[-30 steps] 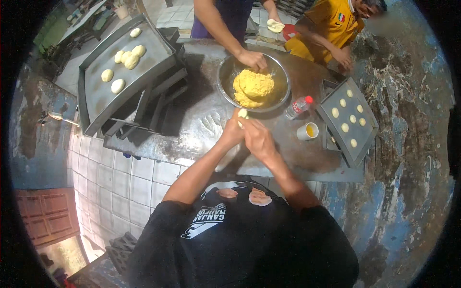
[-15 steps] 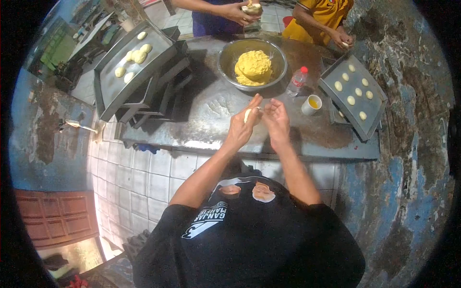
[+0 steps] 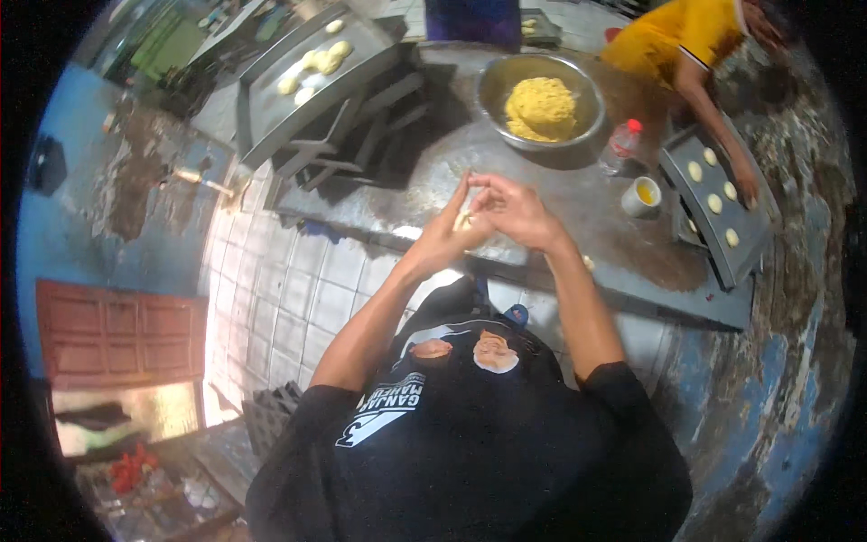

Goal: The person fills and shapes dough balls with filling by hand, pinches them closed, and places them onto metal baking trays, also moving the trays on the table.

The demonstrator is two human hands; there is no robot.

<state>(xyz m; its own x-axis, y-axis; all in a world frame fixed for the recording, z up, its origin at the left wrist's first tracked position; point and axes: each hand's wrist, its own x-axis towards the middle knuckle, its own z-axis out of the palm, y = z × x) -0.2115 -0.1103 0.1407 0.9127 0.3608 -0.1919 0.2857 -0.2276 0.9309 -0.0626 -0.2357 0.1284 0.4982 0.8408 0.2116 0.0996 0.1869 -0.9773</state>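
In front of my chest, over the table's near edge, my two hands meet around a small piece of pale dough (image 3: 463, 220). My left hand (image 3: 441, 237) cradles it, with the fingers stretched forward. Curled over it from the other side is my right hand (image 3: 519, 215), its fingertips touching the left fingers. Most of the dough is hidden between them. Beyond my hands, a steel bowl (image 3: 584, 124) holds a big lump of yellow dough (image 3: 542, 107). To its right stand a clear bottle with a red cap (image 3: 619, 149) and a white cup (image 3: 640, 199) with something yellow inside.
Stacked metal trays rise at the left; the top tray (image 3: 262, 108) carries several dough balls. At the right, a person in yellow (image 3: 673, 41) reaches onto another tray (image 3: 749, 237) of dough balls. Another person's dark blue garment (image 3: 474, 20) shows across the metal table (image 3: 433, 181).
My view has turned, so the table sits farther right. My right hand has closed in over the dough against my left. The person in yellow has reached down to the right tray.
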